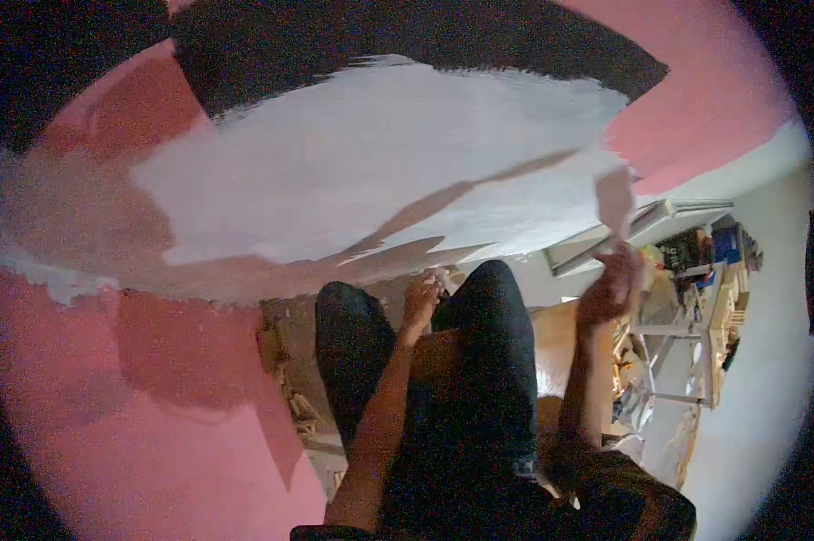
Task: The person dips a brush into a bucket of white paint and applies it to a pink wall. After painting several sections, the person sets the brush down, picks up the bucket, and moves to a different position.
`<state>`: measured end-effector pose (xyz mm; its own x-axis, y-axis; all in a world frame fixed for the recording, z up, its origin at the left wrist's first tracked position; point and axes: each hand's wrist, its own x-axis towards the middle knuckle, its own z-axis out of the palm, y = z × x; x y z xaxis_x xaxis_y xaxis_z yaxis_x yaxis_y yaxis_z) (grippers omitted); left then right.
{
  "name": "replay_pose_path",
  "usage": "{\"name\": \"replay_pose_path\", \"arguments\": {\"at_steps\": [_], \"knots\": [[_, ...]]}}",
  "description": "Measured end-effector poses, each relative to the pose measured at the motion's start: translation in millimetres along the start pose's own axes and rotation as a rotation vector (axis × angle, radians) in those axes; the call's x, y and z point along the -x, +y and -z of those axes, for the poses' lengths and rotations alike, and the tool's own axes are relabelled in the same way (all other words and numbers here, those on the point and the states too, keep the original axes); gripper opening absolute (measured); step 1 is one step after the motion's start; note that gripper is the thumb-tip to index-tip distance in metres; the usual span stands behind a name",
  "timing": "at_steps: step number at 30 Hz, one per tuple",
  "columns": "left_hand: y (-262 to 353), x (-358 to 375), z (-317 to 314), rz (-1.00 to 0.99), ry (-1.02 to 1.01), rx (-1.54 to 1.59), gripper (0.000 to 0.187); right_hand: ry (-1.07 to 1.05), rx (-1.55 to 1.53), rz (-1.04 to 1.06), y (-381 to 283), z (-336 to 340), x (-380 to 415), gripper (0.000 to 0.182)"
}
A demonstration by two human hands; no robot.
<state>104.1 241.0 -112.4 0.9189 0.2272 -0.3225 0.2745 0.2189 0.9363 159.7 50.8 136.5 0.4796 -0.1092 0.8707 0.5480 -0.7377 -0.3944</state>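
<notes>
Raised on the right side of the view, my right hand (pixel 612 284) is closed round the lower end of a flat, pale, blurred tool (pixel 615 200) that looks like a brush. The tool's top reaches the edge of a white painted area (pixel 380 153) on the wall. Between my knees, my left hand (pixel 422 302) is closed near something small and whitish, too small to make out. Black paint (pixel 407 36) borders the white above, and pink (pixel 713 90) lies at the right.
Dark-trousered knees (pixel 495 307) rise below the wall. At the right stand cluttered wooden shelves (pixel 715 338), a pale metal frame (pixel 673 330) and bags. A brown board-like surface (pixel 556 347) lies behind my right forearm. Pink wall (pixel 190 451) fills the lower left.
</notes>
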Motion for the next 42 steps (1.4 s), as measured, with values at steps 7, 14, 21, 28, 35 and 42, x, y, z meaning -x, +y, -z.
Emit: {"name": "replay_pose_path", "arguments": {"at_steps": [7, 14, 21, 28, 35, 42], "knots": [[20.4, 11.2, -8.3, -0.446, 0.004, -0.096, 0.016, 0.061, 0.237, 0.156, 45.7, 6.0, 2.8, 0.024], [-64.8, -18.2, 17.7, -0.378, 0.116, -0.604, 0.03, -1.306, -0.557, 0.024, -224.1, -106.2, 74.5, 0.032], [-55.9, -8.6, 14.1, -0.027, 0.035, -0.065, 0.03, -1.579, -0.44, -0.205, -244.1, -120.9, 53.4, 0.018], [-42.4, -24.9, -12.5, -0.221, -0.175, -0.386, 0.031, 0.086, -0.446, -0.435, -26.8, -21.6, 68.0, 0.035], [-21.2, -6.4, -13.5, -0.261, -0.242, -0.093, 0.023, -0.139, -0.389, -0.295, -33.6, -26.9, 99.8, 0.011], [-81.0, -5.7, 25.2, -0.086, -0.009, 0.162, 0.021, -0.922, -0.545, -0.183, -130.1, -65.9, 112.4, 0.027]]}}
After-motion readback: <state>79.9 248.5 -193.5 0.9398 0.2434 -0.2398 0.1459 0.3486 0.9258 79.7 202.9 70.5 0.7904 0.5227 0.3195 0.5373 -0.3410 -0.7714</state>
